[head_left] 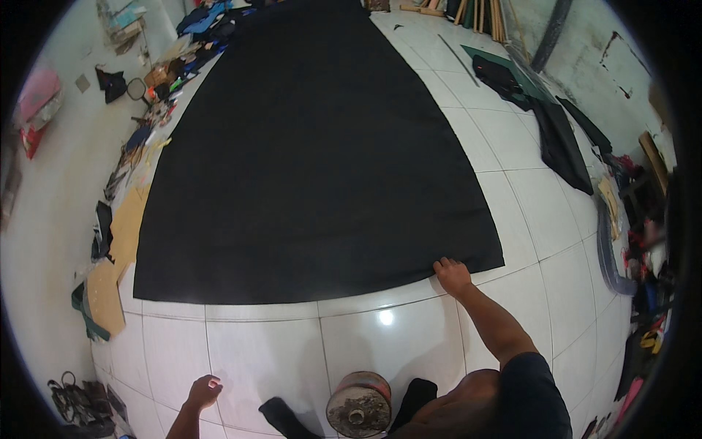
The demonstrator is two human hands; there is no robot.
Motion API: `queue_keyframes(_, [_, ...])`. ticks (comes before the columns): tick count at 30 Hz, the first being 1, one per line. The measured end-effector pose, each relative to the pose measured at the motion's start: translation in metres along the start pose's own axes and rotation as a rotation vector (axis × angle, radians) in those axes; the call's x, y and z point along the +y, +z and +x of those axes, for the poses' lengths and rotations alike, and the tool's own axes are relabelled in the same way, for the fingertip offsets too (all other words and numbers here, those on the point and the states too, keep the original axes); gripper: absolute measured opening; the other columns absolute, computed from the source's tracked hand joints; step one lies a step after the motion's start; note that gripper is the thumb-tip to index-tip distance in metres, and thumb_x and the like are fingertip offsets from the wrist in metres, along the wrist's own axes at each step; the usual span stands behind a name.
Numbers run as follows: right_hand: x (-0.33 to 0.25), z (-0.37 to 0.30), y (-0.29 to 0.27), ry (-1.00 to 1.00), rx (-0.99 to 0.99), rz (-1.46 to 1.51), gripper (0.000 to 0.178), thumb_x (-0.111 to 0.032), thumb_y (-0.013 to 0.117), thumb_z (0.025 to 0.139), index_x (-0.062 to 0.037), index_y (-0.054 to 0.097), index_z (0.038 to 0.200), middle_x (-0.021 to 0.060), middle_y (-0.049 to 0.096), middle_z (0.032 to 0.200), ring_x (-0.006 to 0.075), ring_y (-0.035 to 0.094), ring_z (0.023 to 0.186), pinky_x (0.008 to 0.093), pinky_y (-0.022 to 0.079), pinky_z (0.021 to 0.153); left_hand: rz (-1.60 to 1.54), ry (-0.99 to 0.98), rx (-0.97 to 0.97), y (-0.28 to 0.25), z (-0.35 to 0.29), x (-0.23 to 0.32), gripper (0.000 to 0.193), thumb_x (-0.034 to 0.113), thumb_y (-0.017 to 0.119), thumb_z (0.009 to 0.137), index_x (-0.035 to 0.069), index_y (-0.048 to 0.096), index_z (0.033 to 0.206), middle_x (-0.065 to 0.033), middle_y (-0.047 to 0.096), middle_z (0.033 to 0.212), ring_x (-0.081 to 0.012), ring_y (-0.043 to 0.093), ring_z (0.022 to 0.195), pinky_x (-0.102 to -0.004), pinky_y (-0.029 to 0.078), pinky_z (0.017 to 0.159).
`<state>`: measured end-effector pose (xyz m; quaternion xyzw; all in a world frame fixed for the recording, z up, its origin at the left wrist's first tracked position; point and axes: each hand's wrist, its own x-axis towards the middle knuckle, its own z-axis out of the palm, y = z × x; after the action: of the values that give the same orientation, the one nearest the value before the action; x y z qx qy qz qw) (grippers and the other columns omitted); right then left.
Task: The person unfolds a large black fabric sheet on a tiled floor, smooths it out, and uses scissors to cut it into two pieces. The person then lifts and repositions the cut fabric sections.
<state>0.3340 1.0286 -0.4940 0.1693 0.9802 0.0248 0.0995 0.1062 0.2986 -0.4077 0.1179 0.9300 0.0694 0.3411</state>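
A large sheet of black fabric (pixel 307 168) lies spread flat on the white tiled floor, its near edge curving slightly across the front. At that edge, close to the near right corner, my right hand (pixel 453 276) is closed on the fabric, pinching it where it lifts a little. My left hand (pixel 204 392) is held away from the fabric, low on the left over bare tiles. Its fingers are curled together, with a small pale and reddish spot at the tips that I cannot make out.
A worn round, drum-like object (pixel 358 407) stands between my dark-covered feet. Tan pattern-like sheets (pixel 106 296) and clutter line the left wall. Dark cloth pieces (pixel 559 139) lie on the right, near a grey curved strip (pixel 608 256). Rolls (pixel 479 16) lean at the back right.
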Motion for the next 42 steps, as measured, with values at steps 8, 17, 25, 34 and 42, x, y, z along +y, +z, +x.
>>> queue_keyframes(8, [0.062,-0.061,0.012,0.228,-0.101,0.03,0.019,-0.012,0.056,0.082,-0.0071,0.064,0.098,0.0131,0.067,0.095,0.03,0.068,0.086,0.0446,0.055,0.074,-0.116,0.037,0.085,-0.019,0.061,0.053,0.033,0.03,0.069,0.087,0.004,0.067,0.108,-0.0136,0.07,0.105,-0.0246,0.067,0.1,-0.0367,0.053,0.087])
queue_keyframes(17, [0.06,-0.093,0.004,0.344,-0.01,0.01,0.039,-0.013,0.056,0.088,-0.0096,0.053,0.127,0.0145,0.058,0.125,0.0301,0.059,0.113,0.0445,0.05,0.089,-0.068,0.014,0.186,-0.004,0.14,0.067,0.053,0.04,0.068,0.087,-0.003,0.061,0.115,-0.0176,0.069,0.108,-0.0277,0.066,0.101,-0.0373,0.053,0.088])
queue_keyframes(25, [0.075,-0.049,0.016,0.29,-0.071,-0.145,0.036,-0.015,0.049,0.093,-0.0098,0.055,0.127,0.0135,0.063,0.115,0.0302,0.062,0.11,0.0451,0.05,0.088,-0.435,-0.362,0.19,-0.016,0.174,0.102,0.075,0.056,0.062,0.087,-0.008,0.054,0.126,-0.0295,0.06,0.123,-0.0425,0.058,0.115,-0.0435,0.049,0.097])
queue_keyframes(34, [0.071,-0.037,0.001,0.329,-0.192,-0.018,0.025,-0.013,0.053,0.088,-0.0065,0.06,0.111,0.0165,0.063,0.112,0.0318,0.067,0.098,0.0452,0.051,0.09,-0.058,-0.462,0.735,0.014,0.269,0.05,0.072,0.052,0.073,0.081,-0.002,0.054,0.124,-0.0263,0.063,0.111,-0.0375,0.067,0.094,-0.0449,0.058,0.075])
queue_keyframes(42, [0.08,-0.06,0.012,0.176,-0.002,0.081,0.048,-0.012,0.06,0.079,-0.0065,0.056,0.127,0.0174,0.058,0.125,0.0363,0.063,0.103,0.0464,0.05,0.092,-0.265,-0.308,0.585,-0.003,0.258,0.084,0.063,0.035,0.081,0.075,-0.001,0.056,0.119,-0.0268,0.065,0.113,-0.0416,0.062,0.107,-0.0466,0.05,0.092])
